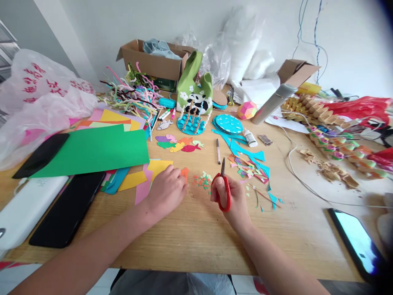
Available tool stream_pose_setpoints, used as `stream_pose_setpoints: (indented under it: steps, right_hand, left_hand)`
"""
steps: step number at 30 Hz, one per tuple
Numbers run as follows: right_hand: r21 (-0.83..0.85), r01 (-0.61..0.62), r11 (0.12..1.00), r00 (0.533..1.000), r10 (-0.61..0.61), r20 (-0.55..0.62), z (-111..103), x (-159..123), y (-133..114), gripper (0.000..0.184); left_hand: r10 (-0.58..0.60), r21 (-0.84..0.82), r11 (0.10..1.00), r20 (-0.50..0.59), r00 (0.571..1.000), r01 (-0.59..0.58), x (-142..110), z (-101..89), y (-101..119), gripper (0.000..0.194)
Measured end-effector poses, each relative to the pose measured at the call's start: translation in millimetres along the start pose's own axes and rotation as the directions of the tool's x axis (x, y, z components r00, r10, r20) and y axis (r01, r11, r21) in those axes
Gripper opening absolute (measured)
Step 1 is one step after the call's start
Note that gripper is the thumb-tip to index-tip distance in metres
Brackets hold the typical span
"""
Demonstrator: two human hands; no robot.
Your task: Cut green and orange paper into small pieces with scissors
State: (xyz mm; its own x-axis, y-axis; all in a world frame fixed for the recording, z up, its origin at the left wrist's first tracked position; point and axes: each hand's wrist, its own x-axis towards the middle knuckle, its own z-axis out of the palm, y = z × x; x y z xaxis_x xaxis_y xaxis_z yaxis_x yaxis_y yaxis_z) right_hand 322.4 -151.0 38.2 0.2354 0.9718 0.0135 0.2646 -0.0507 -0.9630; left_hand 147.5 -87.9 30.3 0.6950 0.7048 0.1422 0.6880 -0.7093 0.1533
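My right hand [231,196] grips red-handled scissors [223,185], blades closed and pointing away from me. My left hand [167,189] rests on the wooden table [196,237] with fingers curled, pinching a small orange paper scrap [184,173]. Between the two hands lies a little heap of tiny orange and green paper bits [202,180]. Yellow paper [158,167] and pink paper [143,190] lie just left of my left hand. Coloured paper fish [179,144] sit farther back.
A big green sheet [95,150] and two black phones [69,209] lie left; a lit phone [357,241] lies right. Blue scraps [245,155], a pen [218,150], a glue bottle [250,137], pipe cleaners [132,94], cardboard boxes [153,61] and plastic bags [37,106] crowd the back.
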Motion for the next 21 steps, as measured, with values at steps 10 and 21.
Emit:
stream_pose_setpoints:
  steps: [10, 21]
  right_hand:
    - [0.011, -0.011, 1.0, 1.0, 0.011, -0.008, -0.9, -0.2, 4.4, 0.048]
    - [-0.011, -0.012, 1.0, 1.0, 0.012, -0.003, -0.9, 1.3, 5.0, 0.05]
  left_hand:
    - [-0.239, 0.039, 0.971, 0.119, 0.964, 0.236, 24.6, 11.1, 17.0, 0.018]
    - [-0.286, -0.019, 0.957, 0.11, 0.952, 0.289, 26.1, 14.3, 8.8, 0.014]
